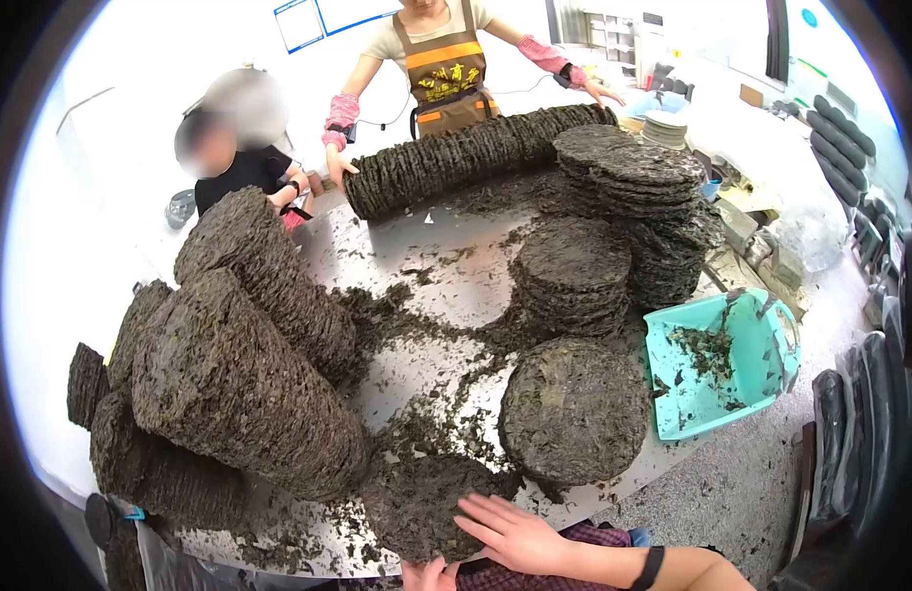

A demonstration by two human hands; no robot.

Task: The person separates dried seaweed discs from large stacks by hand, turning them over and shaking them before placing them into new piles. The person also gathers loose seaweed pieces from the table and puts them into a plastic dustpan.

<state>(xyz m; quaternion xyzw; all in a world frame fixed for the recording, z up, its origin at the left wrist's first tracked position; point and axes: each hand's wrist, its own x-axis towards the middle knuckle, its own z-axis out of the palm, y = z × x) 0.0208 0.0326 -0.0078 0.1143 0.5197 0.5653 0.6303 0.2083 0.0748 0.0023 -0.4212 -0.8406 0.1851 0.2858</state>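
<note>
A dark round disc of dried seaweed (422,507) lies at the near edge of the table in front of me. My right hand (510,535) rests on its right side with the fingers stretched out and apart. At the disc's near rim, my left hand (429,574) is closed on the edge, its lower part cut off by the frame. Just beyond my right hand stands a round stack of seaweed discs (574,412). Large rolls of stacked discs (249,394) lean together on the left.
Loose seaweed crumbs litter the metal table (436,286). A turquoise basket (687,419) with scraps stands at the right edge. Taller disc stacks (628,172) rise behind it. Across the table, a co-worker in an apron (446,74) holds a long seaweed roll (466,158); another person (244,177) is at the left.
</note>
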